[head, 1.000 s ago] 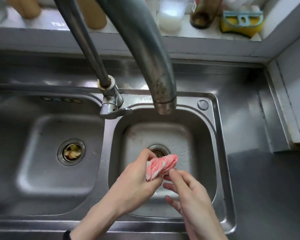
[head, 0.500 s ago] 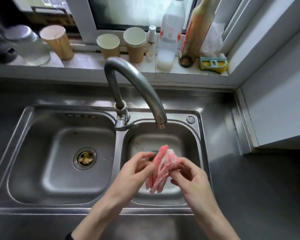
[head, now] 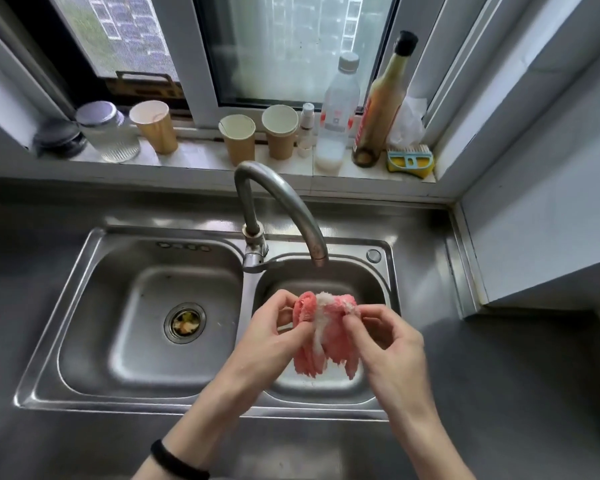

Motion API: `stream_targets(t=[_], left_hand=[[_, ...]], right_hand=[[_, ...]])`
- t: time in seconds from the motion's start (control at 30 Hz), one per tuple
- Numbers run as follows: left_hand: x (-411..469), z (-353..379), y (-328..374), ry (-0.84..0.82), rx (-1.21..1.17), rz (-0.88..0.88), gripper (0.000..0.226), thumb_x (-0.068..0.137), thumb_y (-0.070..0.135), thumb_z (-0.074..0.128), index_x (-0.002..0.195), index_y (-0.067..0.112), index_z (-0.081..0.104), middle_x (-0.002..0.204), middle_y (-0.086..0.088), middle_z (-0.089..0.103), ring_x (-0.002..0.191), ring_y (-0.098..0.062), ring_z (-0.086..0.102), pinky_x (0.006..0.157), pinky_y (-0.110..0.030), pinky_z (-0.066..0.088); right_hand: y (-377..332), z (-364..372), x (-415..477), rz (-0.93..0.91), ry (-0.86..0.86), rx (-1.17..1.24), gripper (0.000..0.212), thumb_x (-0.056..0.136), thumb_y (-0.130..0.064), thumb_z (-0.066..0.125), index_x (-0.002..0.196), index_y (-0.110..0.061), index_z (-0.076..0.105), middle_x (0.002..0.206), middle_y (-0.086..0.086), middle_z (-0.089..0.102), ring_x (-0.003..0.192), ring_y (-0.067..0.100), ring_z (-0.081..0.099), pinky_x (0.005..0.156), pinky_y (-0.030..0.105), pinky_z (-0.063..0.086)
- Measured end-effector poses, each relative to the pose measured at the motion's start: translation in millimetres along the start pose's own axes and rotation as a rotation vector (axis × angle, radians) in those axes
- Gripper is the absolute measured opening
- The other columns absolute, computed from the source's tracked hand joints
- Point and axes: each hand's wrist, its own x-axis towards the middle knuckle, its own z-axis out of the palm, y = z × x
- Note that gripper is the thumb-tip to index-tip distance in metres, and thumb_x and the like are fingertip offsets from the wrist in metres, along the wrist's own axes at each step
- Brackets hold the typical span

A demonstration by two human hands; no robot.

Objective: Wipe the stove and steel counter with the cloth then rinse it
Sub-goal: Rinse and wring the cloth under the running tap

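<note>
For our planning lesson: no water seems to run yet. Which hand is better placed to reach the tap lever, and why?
Probably the left hand: it holds the cloth nearest the tap lever, which sits left of the spout; the right hand grips the cloth farther right.

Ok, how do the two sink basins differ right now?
The larger basin is wider than the smaller basin. The larger basin's drain shows, holding food scraps; the smaller basin's is hidden behind the cloth gripped by the left hand and right hand. The faucet spout hangs over the smaller basin, not the larger. Both are steel.
</note>
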Motion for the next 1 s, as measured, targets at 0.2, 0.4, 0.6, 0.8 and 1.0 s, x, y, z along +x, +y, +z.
stream_targets(t=[0.2,0.4,0.6,0.8,1.0], left_hand=[[-7.6,-9.5,1.6,0.023,-0.036,0.004,0.01,0.088,0.024,0.065,0.087,0.018,0.058,0.077,-0.022,0.07,0.065,-0.028,0.063,0.063,-0.031,0.052],[-8.3,-3.4,10.0,0.008,0.085,0.123,0.017,0.075,0.012,0.064,0.091,0.012,0.058,0.078,-0.007,0.066,0.068,-0.018,0.061,0.064,-0.029,0.053],[-8.9,-6.9,11.0,0.188,0.246,0.275,0.028,0.088,-0.014,0.057,0.089,0.013,0.055,0.081,-0.011,0.063,0.063,-0.015,0.055,0.058,-0.034,0.047],[-19.2,-17.9,5.9,0.262,0.409,0.306,0.045,0.089,-0.01,0.051,0.087,0.035,0.049,0.102,0.007,0.074,0.092,-0.023,0.072,0.082,-0.047,0.058],[-17.2,-31.0,6.8,0.272,0.405,0.328,0.03,0.074,0.009,0.049,0.092,0.034,0.051,0.083,0.004,0.066,0.067,-0.021,0.06,0.066,-0.046,0.052]], right_hand=[[-7.8,-16.6,-4.1,0.047,0.052,0.036,0.02,0.102,-0.02,0.064,0.086,-0.019,0.075,0.075,0.003,0.074,0.068,0.012,0.064,0.062,0.016,0.05],[-22.7,-27.4,-9.0,0.217,-0.191,0.176,0.035,0.092,-0.042,0.064,0.092,-0.009,0.076,0.079,0.014,0.07,0.071,0.019,0.06,0.057,0.026,0.047],[-27.9,-40.1,-13.0,0.307,-0.502,-0.028,0.033,0.086,-0.02,0.083,0.113,-0.01,0.067,0.089,0.011,0.08,0.066,0.018,0.068,0.048,0.028,0.045],[-28.6,-60.3,-10.4,0.335,-0.462,0.094,0.047,0.08,-0.021,0.088,0.117,-0.001,0.067,0.091,0.015,0.076,0.074,0.019,0.069,0.061,0.025,0.055],[-23.6,-68.5,-8.9,0.386,-0.406,0.635,0.085,0.064,0.009,0.081,0.14,-0.027,0.062,0.088,0.014,0.06,0.064,0.018,0.059,0.056,0.029,0.057]])
